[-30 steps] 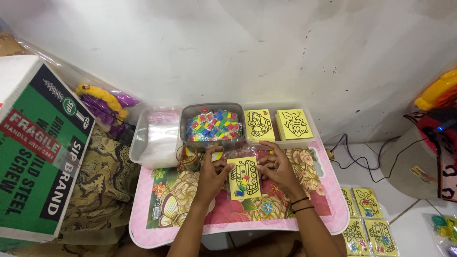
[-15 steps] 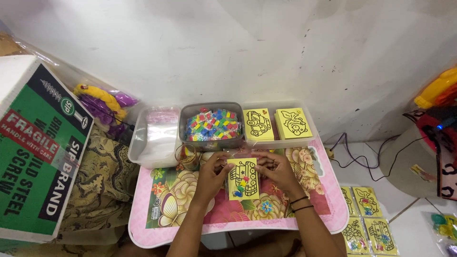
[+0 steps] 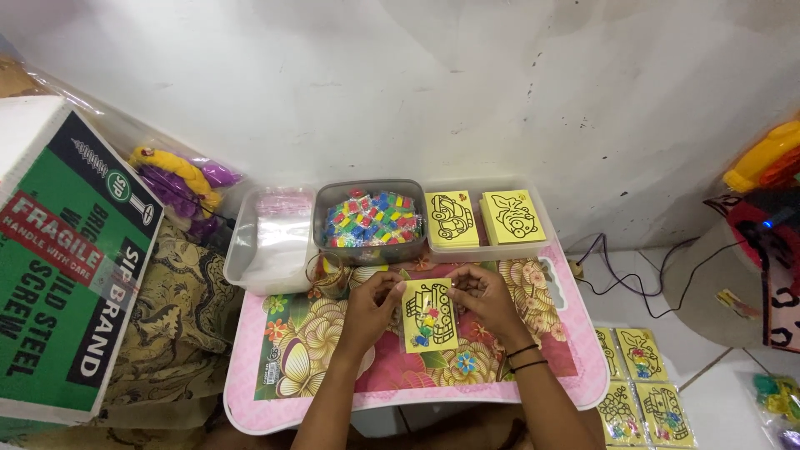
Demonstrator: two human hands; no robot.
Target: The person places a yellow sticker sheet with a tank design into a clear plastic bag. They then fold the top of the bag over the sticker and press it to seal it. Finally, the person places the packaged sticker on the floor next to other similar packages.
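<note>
1. Head view: a small yellow rectangular card printed with a black line drawing and dotted with coloured pieces (image 3: 429,315) sits upright between the two hands, over the pink flowered tabletop (image 3: 333,367).
2. The left hand (image 3: 371,308) pinches the card's upper left edge, fingers closed on it; the right hand (image 3: 483,302) closes on the upper right edge.
3. It looks thin, light and slightly bendy, so edge grips like these suit it; pressing on the face could, I'd judge, shift the coloured pieces.
4. Just beyond the grip stands a grey plastic tub of bright mixed-colour squares (image 3: 372,218).
5. To the right of that, a clear tray holds two stacks of blank yellow cards (image 3: 483,218).
6. To the tub's left, a clear tray of transparent sleeves (image 3: 271,237).
7. Well off to the right, finished yellow cards (image 3: 642,392) lie on the floor.
</note>
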